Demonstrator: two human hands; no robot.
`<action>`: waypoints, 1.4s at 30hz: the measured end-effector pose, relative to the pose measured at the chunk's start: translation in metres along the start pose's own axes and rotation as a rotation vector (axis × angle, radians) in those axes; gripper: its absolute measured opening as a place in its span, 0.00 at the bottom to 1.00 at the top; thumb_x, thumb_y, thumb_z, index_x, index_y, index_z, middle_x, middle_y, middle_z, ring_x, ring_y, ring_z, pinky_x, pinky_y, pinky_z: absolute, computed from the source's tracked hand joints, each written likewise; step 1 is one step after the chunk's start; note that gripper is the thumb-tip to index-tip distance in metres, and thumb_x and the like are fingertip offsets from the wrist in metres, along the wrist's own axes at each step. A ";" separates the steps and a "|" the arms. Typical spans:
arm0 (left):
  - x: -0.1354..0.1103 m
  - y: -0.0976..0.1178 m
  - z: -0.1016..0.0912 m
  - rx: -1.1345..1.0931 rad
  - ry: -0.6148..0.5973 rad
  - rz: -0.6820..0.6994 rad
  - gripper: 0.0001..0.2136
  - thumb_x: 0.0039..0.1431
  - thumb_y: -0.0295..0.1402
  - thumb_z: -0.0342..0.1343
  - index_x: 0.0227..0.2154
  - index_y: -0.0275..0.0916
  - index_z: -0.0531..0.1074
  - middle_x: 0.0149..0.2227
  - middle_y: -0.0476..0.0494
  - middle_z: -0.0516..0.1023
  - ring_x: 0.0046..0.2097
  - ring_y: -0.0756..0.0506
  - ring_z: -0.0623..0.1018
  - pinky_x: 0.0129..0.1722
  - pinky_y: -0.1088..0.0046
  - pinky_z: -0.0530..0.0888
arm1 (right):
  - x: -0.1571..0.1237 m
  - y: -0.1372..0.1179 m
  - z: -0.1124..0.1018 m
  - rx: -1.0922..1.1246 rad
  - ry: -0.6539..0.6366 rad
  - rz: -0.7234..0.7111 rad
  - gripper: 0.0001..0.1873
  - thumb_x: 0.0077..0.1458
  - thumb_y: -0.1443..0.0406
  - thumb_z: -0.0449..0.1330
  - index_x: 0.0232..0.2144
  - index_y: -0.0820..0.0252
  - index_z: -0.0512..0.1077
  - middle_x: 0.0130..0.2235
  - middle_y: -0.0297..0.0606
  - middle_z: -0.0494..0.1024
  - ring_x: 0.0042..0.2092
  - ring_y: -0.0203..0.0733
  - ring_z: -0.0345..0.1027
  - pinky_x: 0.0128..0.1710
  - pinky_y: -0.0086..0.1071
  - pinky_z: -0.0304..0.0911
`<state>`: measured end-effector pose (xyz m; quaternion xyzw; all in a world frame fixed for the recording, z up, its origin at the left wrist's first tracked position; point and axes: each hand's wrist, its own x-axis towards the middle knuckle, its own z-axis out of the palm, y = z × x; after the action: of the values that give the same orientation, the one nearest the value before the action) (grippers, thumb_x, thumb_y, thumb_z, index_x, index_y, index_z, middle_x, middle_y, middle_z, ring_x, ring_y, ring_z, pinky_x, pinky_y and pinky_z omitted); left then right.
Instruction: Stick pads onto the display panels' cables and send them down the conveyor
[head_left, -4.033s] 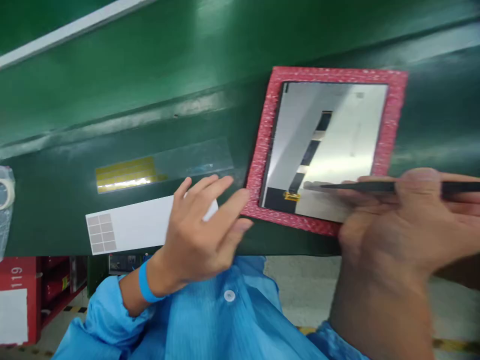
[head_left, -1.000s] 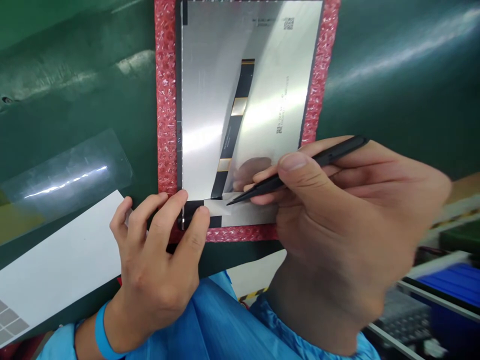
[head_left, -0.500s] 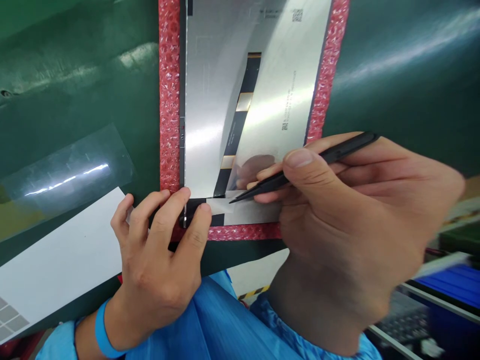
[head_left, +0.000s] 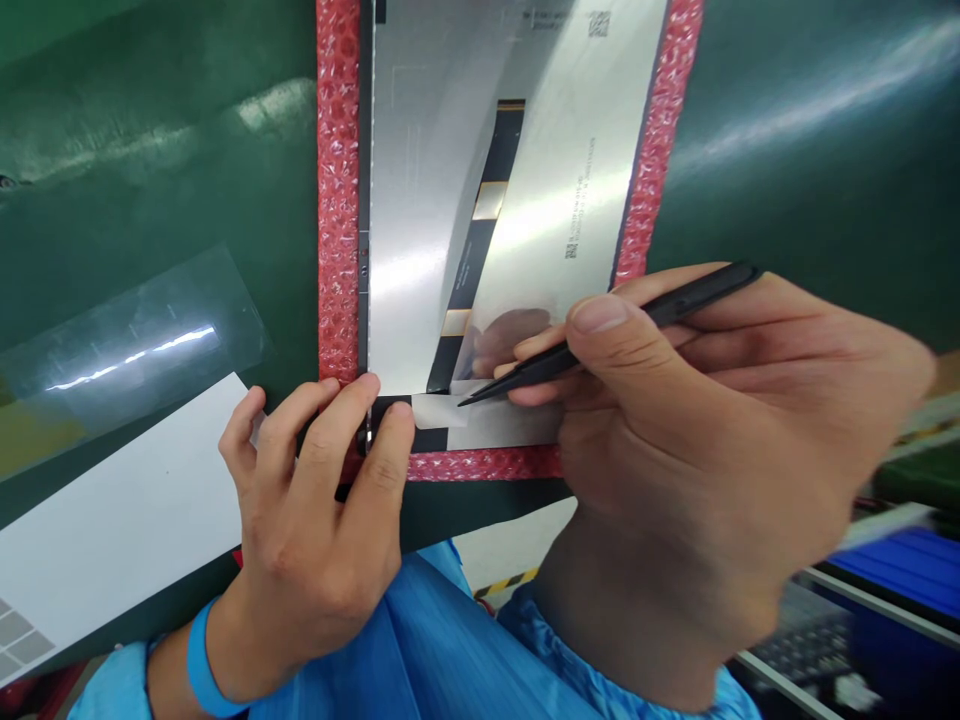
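Note:
A silver display panel (head_left: 420,220) lies on a red bubble-wrap pad (head_left: 337,200) on the green table. A black flex cable (head_left: 480,230) runs diagonally down its back. My left hand (head_left: 315,520) rests on the panel's near left corner, fingertips pressing the black strip beside a small pale tape patch (head_left: 439,410). My right hand (head_left: 697,450) pinches black tweezers (head_left: 600,335) whose tip touches the right edge of that patch. Both hands are closed.
A clear film sheet (head_left: 135,345) and a white sheet (head_left: 120,520) with grey squares lie to the left on the green table (head_left: 825,150). Below the table edge show my blue sleeves and a blue bin (head_left: 915,560) at the right.
Four seconds ago the panel lay farther off and my hands were loose over it. Since then the view closed in; over the last second the hands and tweezers have hardly moved.

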<state>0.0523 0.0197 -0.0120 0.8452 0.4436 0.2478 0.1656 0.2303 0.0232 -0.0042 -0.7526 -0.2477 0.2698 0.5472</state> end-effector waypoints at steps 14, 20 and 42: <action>0.000 0.000 -0.001 0.001 -0.007 0.002 0.16 0.62 0.15 0.67 0.50 0.35 0.83 0.54 0.29 0.86 0.57 0.32 0.83 0.63 0.37 0.72 | -0.002 -0.001 0.001 -0.015 0.001 -0.019 0.07 0.59 0.67 0.72 0.29 0.56 0.80 0.29 0.33 0.84 0.27 0.41 0.79 0.21 0.33 0.76; -0.002 0.001 0.002 -0.011 0.005 -0.016 0.14 0.68 0.20 0.65 0.50 0.42 0.84 0.56 0.32 0.85 0.59 0.34 0.82 0.64 0.38 0.69 | -0.002 -0.001 0.002 -0.019 0.020 -0.023 0.07 0.58 0.67 0.71 0.28 0.55 0.79 0.27 0.31 0.83 0.24 0.40 0.77 0.19 0.32 0.73; 0.001 0.001 0.001 0.028 -0.020 0.009 0.15 0.64 0.17 0.65 0.48 0.40 0.82 0.55 0.30 0.84 0.59 0.31 0.82 0.63 0.34 0.70 | -0.003 -0.001 0.002 -0.014 0.016 -0.020 0.07 0.59 0.68 0.72 0.30 0.57 0.79 0.30 0.32 0.85 0.27 0.40 0.80 0.23 0.32 0.77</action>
<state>0.0538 0.0195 -0.0121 0.8518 0.4417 0.2339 0.1569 0.2265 0.0224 -0.0031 -0.7560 -0.2527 0.2567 0.5465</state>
